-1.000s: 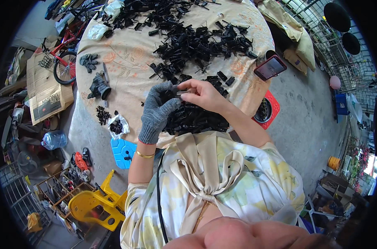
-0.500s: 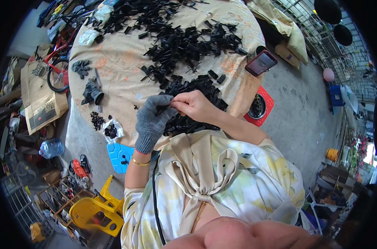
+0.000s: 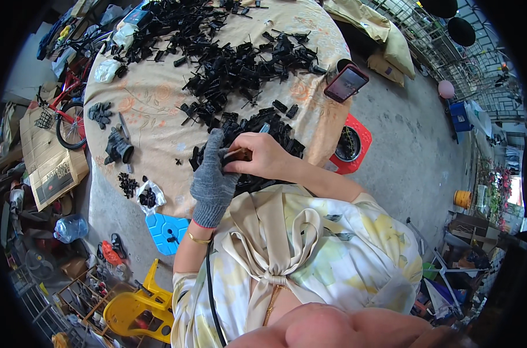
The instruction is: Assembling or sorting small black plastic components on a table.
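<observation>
My left hand [image 3: 213, 184], in a grey knitted glove, is raised over the near edge of the table, its fingers bent around something hidden. Against its fingertips presses my right hand [image 3: 262, 155], bare, with thumb and fingers closed; what lies between them is too covered to name. A pale blue tip [image 3: 265, 127] shows just beyond the right knuckles; whether that hand holds it I cannot tell. Under and behind both hands lies a heap of small black plastic parts [image 3: 278, 133]. A larger pile of black parts with thin stems [image 3: 217, 75] spreads across the far side.
A patterned beige cloth covers the round table [image 3: 153, 116]. On its left are dark gloves [image 3: 118, 146] and a plastic bag of black bits [image 3: 149, 197]. A phone [image 3: 346, 83] stands at the right edge, above a red stool [image 3: 355, 145]. A blue stool [image 3: 166, 232] is near left.
My right hand has turned and closed further over the left fingertips. The gloved left hand now points its index finger upward. The pale blue tip has come into sight. The view has shifted slightly.
</observation>
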The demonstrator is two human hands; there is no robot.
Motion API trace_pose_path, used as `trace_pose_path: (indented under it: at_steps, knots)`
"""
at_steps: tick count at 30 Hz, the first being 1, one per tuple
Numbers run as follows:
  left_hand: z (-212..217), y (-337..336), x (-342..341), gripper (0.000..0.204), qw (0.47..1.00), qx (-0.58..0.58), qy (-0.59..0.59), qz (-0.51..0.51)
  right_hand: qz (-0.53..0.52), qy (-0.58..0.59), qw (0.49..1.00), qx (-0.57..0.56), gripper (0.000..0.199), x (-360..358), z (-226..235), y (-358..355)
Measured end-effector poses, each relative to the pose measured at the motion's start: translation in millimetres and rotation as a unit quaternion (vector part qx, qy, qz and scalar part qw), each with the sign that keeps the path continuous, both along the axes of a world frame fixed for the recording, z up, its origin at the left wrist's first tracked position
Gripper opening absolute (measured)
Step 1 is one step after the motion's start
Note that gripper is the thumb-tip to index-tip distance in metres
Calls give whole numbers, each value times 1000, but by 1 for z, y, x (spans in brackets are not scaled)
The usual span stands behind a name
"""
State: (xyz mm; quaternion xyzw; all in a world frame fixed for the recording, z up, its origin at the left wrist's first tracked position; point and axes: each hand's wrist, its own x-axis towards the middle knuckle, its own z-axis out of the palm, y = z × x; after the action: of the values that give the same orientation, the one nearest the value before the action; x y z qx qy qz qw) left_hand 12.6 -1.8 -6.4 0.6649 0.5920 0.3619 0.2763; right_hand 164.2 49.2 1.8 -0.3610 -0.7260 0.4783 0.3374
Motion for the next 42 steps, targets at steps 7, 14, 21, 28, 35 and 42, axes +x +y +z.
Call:
trace_pose_path:
  at_steps: [7,14,21,28,35,42]
  knots:
    - [13,-6,-11,66,983,-13,-173,-56,7,28,999,27,23,15,2,6]
    - [17,-9,-25,47,721,-323,-600,-129,99,170,948,-249,11,22,10,3]
    - [18,-2,-11,35,751,-326,-557,-140,152,184,961,-139,16,17,8,7]
    - [16,-1,-10,21,844,-301,-444,-19,13,75,986,-146,16,10,14,1]
    - [5,0,-2,39,881,-152,-446,35,34,44,989,-137,13,12,11,-5]
    - [-2,-8,-2,37,907,-112,-405,33,30,15,994,-105,13,8,13,-7]
